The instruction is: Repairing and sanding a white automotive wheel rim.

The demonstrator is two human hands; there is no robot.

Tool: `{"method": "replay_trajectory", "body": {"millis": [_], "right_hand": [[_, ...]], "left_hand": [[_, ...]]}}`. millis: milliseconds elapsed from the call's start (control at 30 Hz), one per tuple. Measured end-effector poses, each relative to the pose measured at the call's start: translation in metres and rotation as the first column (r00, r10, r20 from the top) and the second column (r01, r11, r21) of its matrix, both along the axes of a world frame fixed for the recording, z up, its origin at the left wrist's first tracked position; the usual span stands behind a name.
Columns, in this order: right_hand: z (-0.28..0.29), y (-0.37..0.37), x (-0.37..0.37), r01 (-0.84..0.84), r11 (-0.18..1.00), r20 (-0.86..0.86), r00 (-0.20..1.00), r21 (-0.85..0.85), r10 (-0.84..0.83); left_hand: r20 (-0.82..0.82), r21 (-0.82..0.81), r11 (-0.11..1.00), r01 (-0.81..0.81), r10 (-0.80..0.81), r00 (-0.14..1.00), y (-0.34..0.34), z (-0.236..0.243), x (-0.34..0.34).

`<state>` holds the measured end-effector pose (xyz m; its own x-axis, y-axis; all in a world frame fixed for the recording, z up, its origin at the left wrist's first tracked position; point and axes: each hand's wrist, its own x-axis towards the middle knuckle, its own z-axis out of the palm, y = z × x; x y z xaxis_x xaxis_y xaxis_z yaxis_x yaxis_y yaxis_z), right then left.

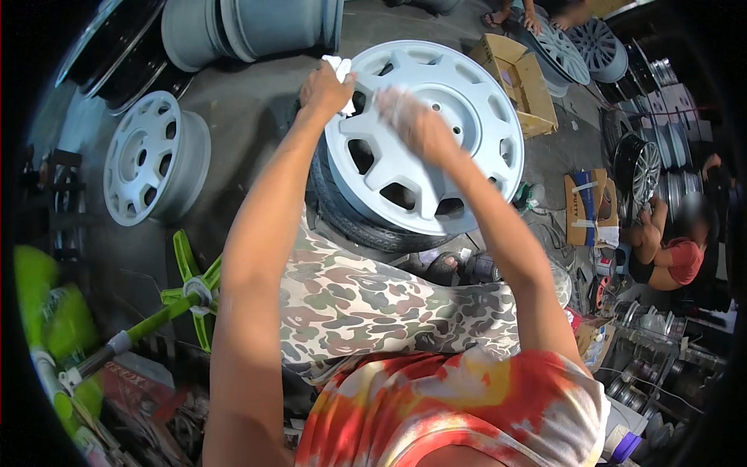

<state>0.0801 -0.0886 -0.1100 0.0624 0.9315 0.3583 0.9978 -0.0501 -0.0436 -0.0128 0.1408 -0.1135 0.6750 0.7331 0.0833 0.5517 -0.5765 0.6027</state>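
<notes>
A pale primer-coated wheel rim (pixel 424 187) with cut-out openings lies face up on a black tire (pixel 354 229) in front of me. My left hand (pixel 319 93) is closed on a crumpled white paper or cloth (pixel 340 70) at the rim's upper left edge. My right hand (pixel 412 124) is over the face of the rim, left of its center hole. It is smeared by motion, so I cannot make out its fingers or anything in them. My legs in camouflage trousers are below the rim.
Another pale rim (pixel 134 187) stands at left, above a green wheeled stand (pixel 183 296). Stacked rims (pixel 280 27) line the top. Cardboard boxes (pixel 537 109) are at right. A co-worker in red (pixel 681 261) squats at far right; another person's hand (pixel 531 22) touches a rim at top right.
</notes>
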Motion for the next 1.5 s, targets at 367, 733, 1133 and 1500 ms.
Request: {"method": "replay_trajectory", "body": {"millis": [367, 733, 1133, 1500], "right_hand": [[0.024, -0.006, -0.034, -0.085, 0.996, -0.311, 0.947, 0.016, 0.086], [0.017, -0.031, -0.078, 0.085, 0.991, -0.227, 0.972, 0.099, -0.061], [0.003, -0.075, 0.091, 0.75, 0.642, -0.3, 0.656, 0.159, -0.692], [0.02, -0.016, 0.076, 0.462, 0.886, -0.419, 0.811, 0.033, -0.408]], "left_hand": [[0.041, -0.186, 0.974, -0.133, 0.143, 0.989, -0.012, 0.016, 0.0], [0.138, -0.38, 0.921, 0.082, -0.032, 0.99, -0.001, -0.001, 0.017], [0.178, -0.332, 0.943, -0.002, 0.064, 0.982, -0.01, -0.013, 0.044], [0.148, -0.086, 0.996, 0.012, 0.001, 0.989, -0.008, -0.005, 0.017]]}}
